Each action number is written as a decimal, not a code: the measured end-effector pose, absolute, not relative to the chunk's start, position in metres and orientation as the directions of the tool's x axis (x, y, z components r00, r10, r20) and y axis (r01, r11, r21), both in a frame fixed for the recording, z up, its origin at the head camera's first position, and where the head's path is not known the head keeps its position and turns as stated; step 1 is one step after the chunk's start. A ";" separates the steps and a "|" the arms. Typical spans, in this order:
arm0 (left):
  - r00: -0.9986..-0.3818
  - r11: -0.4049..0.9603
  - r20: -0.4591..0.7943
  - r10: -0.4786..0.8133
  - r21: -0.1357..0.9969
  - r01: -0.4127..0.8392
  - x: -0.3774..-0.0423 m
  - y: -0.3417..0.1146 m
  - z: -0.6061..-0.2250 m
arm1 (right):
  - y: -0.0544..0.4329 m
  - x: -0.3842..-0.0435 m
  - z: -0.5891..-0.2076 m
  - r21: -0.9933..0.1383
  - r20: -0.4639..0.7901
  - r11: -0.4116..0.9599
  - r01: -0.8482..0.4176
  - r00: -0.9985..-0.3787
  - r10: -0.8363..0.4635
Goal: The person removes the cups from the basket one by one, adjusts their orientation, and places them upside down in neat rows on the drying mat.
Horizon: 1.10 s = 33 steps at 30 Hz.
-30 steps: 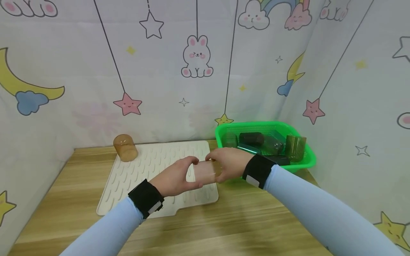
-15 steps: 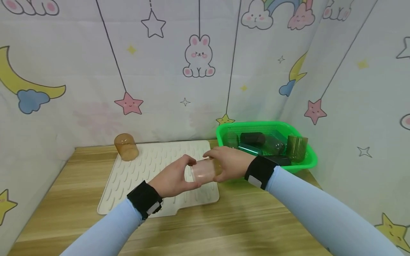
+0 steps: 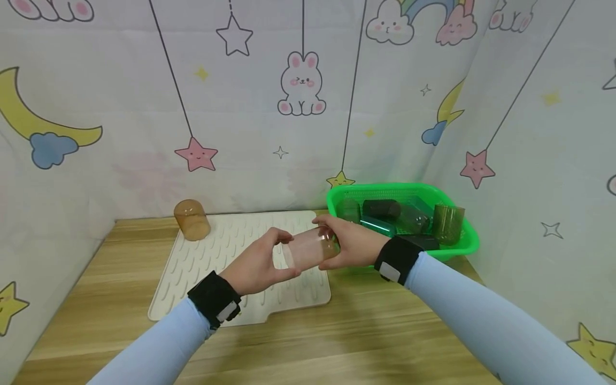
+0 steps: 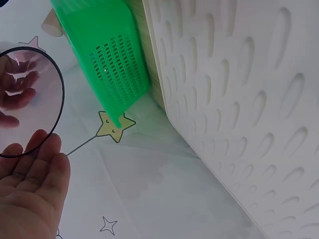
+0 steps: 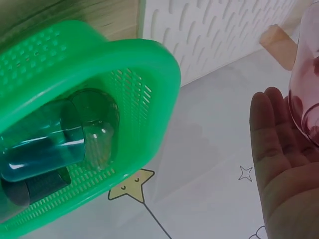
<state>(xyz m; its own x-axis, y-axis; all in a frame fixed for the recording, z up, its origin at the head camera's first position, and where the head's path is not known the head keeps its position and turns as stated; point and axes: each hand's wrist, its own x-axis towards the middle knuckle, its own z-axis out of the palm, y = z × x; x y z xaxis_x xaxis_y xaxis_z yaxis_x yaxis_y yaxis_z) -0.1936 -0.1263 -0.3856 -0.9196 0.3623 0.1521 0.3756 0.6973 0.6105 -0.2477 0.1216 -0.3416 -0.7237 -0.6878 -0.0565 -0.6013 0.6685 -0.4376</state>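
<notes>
A clear pinkish drinking glass [image 3: 308, 248] is held sideways in the air above the white mat, tilted with its right end higher. My left hand [image 3: 257, 264] grips its rim end between fingers and thumb. The fingers of that hand [image 4: 35, 184] lie along the dark-edged round rim [image 4: 63, 99] in the left wrist view. On the base end, my right hand [image 3: 353, 243] holds the glass, fingers above and thumb below. Part of the pink glass [image 5: 304, 84] shows beside the right hand [image 5: 284, 159] in the right wrist view.
An amber glass [image 3: 192, 220] stands upside down at the back left corner of the white ridged mat [image 3: 231, 235]. At the right, a green plastic basket [image 3: 474, 243] holds several glasses, including a teal one [image 5: 45, 139] and an olive one [image 3: 447, 224]. A patterned curtain surrounds the wooden table [image 3: 361, 331].
The glass has tilted, its right end rising. My right hand has shifted slightly right and up, baring more of the glass's base end. The left hand has hardly moved.
</notes>
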 end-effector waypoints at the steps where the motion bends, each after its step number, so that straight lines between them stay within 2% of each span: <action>1: -0.922 0.697 0.146 0.360 0.615 0.369 -0.194 -0.126 -0.386 | 0.122 -0.248 -0.342 -0.446 -0.048 0.662 -0.603 -0.722 -0.690; 10: -0.929 0.705 0.052 0.365 0.637 0.313 -0.193 -0.127 -0.387 | 0.124 -0.249 -0.345 -0.515 -0.043 0.639 -0.571 -0.728 -0.684; 20: -0.918 0.718 0.087 0.387 0.596 0.359 -0.191 -0.127 -0.388 | 0.122 -0.247 -0.342 -0.583 -0.005 0.576 -0.573 -0.706 -0.708; 33: -0.928 0.737 0.073 0.366 0.586 0.337 -0.189 -0.124 -0.388 | 0.115 -0.241 -0.340 -0.684 0.046 0.496 -0.535 -0.710 -0.703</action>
<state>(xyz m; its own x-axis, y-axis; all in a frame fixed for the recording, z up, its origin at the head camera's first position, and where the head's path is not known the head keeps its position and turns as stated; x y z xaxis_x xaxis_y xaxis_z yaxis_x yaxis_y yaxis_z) -0.1892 -0.1237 -0.3879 -0.9276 0.3664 0.0733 0.3373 0.7365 0.5863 -0.2413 0.1150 -0.3404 -0.7101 -0.7026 0.0458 -0.5349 0.4961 -0.6839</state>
